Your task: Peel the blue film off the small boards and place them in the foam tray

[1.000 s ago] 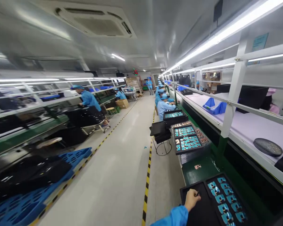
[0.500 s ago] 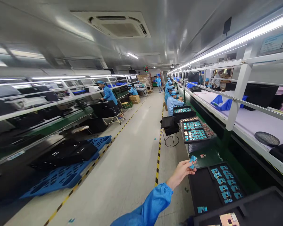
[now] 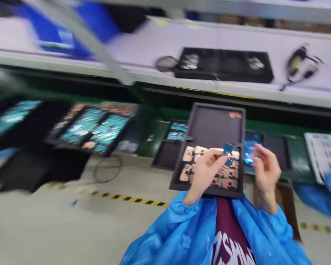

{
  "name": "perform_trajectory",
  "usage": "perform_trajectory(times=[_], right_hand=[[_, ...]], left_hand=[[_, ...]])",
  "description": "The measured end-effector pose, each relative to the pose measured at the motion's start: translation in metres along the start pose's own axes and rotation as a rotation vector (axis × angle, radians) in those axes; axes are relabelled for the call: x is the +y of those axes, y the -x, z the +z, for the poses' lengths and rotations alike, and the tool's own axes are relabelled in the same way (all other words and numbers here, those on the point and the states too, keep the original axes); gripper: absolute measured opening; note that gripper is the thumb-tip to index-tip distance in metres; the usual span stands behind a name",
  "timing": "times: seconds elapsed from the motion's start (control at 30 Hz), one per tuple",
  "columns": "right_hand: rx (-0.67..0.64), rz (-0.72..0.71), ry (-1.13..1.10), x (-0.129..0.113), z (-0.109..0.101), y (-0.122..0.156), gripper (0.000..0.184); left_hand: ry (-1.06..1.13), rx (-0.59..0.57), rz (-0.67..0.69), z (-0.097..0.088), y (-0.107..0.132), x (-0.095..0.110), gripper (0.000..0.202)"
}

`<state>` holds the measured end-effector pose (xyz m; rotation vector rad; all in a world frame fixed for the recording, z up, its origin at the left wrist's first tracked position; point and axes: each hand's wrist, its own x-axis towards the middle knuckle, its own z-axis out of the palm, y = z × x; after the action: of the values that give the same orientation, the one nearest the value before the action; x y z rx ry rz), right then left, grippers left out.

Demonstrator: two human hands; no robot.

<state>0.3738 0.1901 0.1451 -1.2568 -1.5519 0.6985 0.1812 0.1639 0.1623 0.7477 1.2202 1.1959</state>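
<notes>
Note blue piece (image 3: 229, 152) pinched in left hand (image 3: 208, 171), above copper-coloured parts (image 3: 188, 154) in black tray (image 3: 213, 125). Note right hand (image 3: 266, 169) apart from left, at shiny blue item (image 3: 247, 152); cannot tell, through blur, whether gripping it. Grip piece lightly by its edge; hold clear of parts below; avoid dragging.

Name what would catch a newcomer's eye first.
Likely the black tray just right of centre, its near half holding copper-coloured pieces. Over it, the left hand pinches a dark blue piece. Right of the tray, something shiny blue shows at the right hand.
</notes>
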Motion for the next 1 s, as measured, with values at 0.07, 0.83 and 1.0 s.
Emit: perform_trajectory(times=[0.07, 0.83, 1.0], right_hand=[[-0.021, 0.067, -0.012, 0.003, -0.011, 0.018, 0.044], [0.234, -0.132, 0.172, 0.022, -0.004, 0.058, 0.02], [0.196, -0.162, 0.13, 0.028, -0.004, 0.055, 0.022]], left_hand=[[-0.084, -0.074, 0.009, 0.01, -0.003, -0.014, 0.032], [-0.252, -0.179, 0.09, 0.028, 0.004, -0.051, 0.032], [-0.158, -0.239, -0.043, 0.022, 0.005, -0.048, 0.039]])
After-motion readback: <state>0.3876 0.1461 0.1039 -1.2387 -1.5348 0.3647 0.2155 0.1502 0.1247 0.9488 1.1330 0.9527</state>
